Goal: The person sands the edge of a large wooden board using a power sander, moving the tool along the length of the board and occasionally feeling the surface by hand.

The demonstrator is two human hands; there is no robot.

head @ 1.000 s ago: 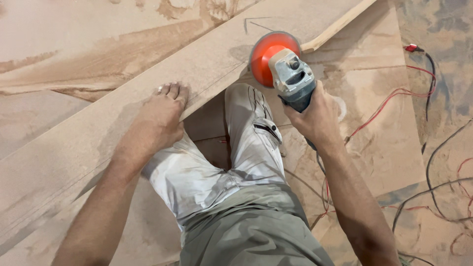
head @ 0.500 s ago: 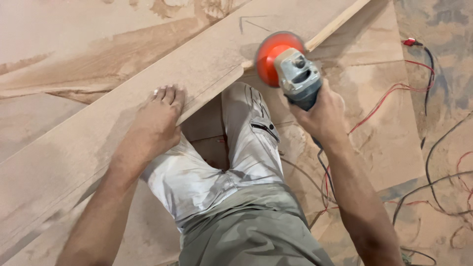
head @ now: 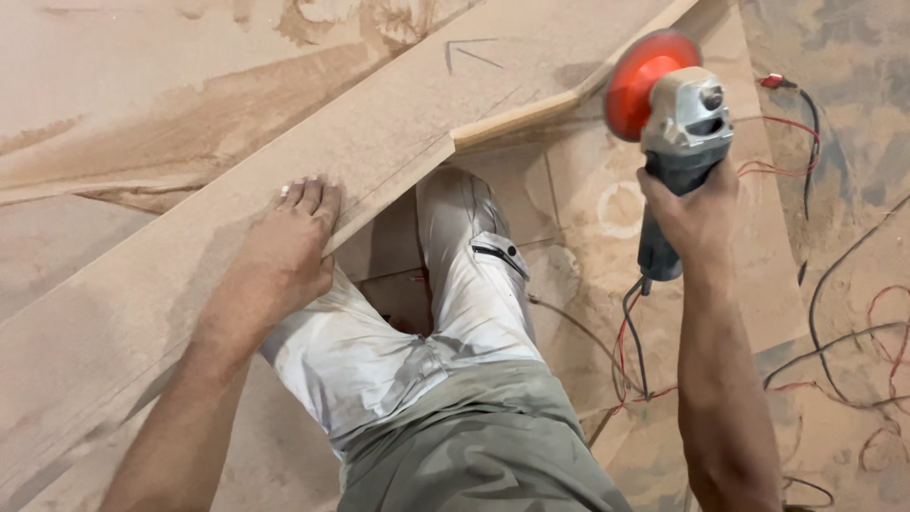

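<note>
Dusty floor: board (head: 284, 180) under left hand (head: 284, 251), grinder (head: 675, 123) in right hand (head: 697, 213).

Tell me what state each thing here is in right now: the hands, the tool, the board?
Left hand: flat, pressing on the board.
Right hand: closed around the grinder's body.
Angle grinder: lifted off the board, orange disc facing left.
Board: dusty, partly cut, pencil-marked.
Cables: loose on the floor.

board (head: 284, 142): matt fibreboard, dusty | grinder (head: 684, 123): grey cast metal head, glossy orange guard | trousers (head: 445, 360): dusty cloth
</note>
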